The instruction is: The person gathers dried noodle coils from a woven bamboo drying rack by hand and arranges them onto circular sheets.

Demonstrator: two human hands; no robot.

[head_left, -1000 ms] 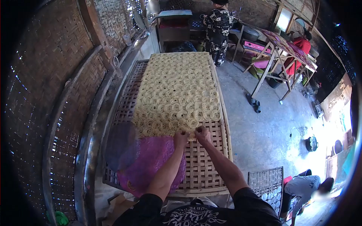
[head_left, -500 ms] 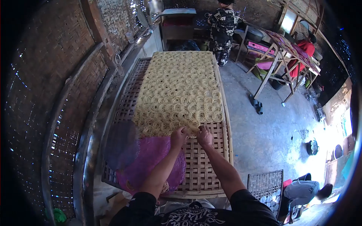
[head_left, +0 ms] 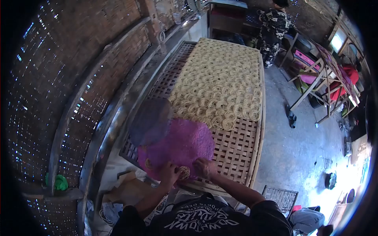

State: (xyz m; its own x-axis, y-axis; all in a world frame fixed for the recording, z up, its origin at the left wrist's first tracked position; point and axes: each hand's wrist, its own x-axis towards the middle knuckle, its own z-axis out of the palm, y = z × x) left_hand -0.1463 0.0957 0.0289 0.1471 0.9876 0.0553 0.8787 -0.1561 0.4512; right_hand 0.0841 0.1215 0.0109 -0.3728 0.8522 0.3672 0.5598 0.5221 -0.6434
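Observation:
Rows of pale noodle-like coils cover most of a woven bamboo rack. A purple cloth lies over the rack's near left part. At the cloth's near edge, my left hand is closed on a small coil. Just right of that coil, my right hand rests over the cloth with its fingers bent together; whatever is under them is hidden. Another small strand piece lies on the cloth's left side, beside a dark round shape.
A woven wall runs along the left. One person stands beyond the rack; another in red sits behind a wooden frame. A third person bends at the lower right. Sandals lie on the floor.
Both hands have come back from the near row of coils to the cloth's near edge. The coil they were at now lies in the row. The head view has turned left.

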